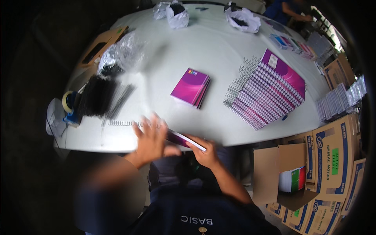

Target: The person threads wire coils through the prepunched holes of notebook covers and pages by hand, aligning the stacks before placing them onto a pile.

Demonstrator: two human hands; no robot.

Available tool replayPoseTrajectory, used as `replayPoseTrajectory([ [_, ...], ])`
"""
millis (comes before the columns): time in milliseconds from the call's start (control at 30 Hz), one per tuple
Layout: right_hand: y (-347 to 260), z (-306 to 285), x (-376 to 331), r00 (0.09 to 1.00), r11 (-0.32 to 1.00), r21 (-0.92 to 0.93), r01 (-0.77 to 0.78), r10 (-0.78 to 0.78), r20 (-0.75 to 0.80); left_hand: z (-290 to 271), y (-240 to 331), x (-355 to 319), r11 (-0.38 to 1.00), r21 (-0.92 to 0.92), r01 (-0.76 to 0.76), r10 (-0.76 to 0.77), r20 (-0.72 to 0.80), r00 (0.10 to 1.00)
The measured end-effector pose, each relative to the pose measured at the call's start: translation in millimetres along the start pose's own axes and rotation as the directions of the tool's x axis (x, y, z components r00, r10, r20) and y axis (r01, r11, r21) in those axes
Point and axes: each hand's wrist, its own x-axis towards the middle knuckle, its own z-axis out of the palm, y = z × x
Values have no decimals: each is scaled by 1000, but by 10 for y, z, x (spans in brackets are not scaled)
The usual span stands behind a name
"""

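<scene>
My right hand is closed around a thin purple notebook, held edge-up at the table's near edge. To its left, my left hand is spread and smeared by motion, its palm close to the notebook's far end. A wire coil runs leftward from behind those fingers; whether it touches the hand or enters the notebook is hidden. Ahead lies a short stack of purple notebooks. Farther right, many coil-bound notebooks overlap in a fanned pile, with loose coils along its left side.
Black coils lie in a heap at left, beside a blue tape dispenser and clear plastic bags. White bags stand along the far edge. Cardboard boxes crowd the right side below the table. Another person works at far right.
</scene>
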Motion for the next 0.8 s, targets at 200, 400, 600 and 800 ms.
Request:
replayPoseTrajectory([
  [200, -32, 128, 15, 993, 991, -63, 120, -120, -5, -151, 387, -518, 830, -429, 357, 2, 642, 767],
  [400, -98, 151, 36, 967, 965, -110, 239, -226, 120, 26, 29, -161, 968, -188, 164, -172, -28, 985],
  [600, -39, 125, 34, 967, 956, -145, 254, -245, 74, 29, 225, -430, 970, -211, -123, 131, 23, 991],
  [800, 12, 126, -3, 971, 952, -196, 237, -228, 66, 237, 352, -353, 893, -449, 35, -59, -40, 997],
])
